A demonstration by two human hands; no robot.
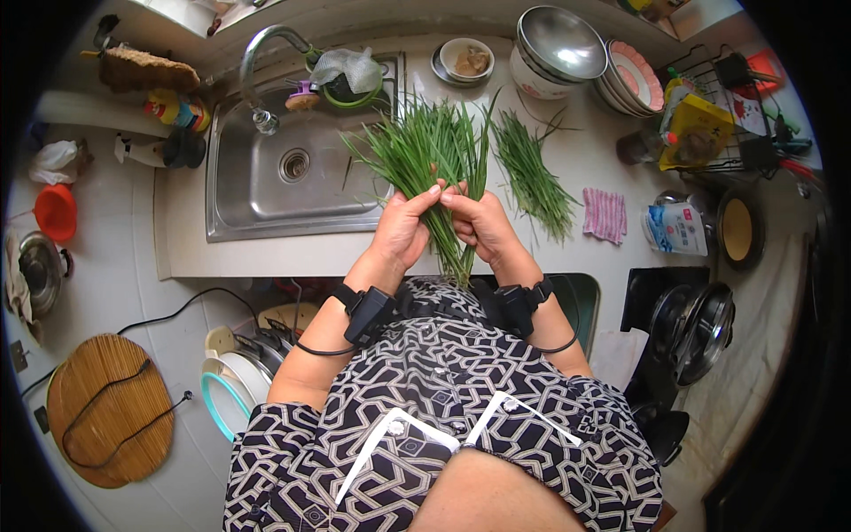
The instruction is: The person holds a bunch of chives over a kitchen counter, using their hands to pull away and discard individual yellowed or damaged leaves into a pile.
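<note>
A large bunch of long green leaves, likely garlic chives (425, 149), is held between both hands over the counter's front edge, its stem ends pointing down towards my body. My left hand (405, 226) is closed round the bunch from the left, thumb on top. From the right, my right hand (482, 223) holds some of the stems, and its thumb meets the left thumb over them. Parts of the fingers are hidden behind the leaves. A second, smaller pile of the same greens (535, 173) lies on the counter to the right of my right hand.
A steel sink (266, 199) with a faucet (266, 40) is at the left. Behind the greens stand a small bowl (467, 60), steel bowls (562, 43) and stacked plates (635, 76). A striped cloth (604, 215) and a white-blue pouch (675, 229) lie at the right.
</note>
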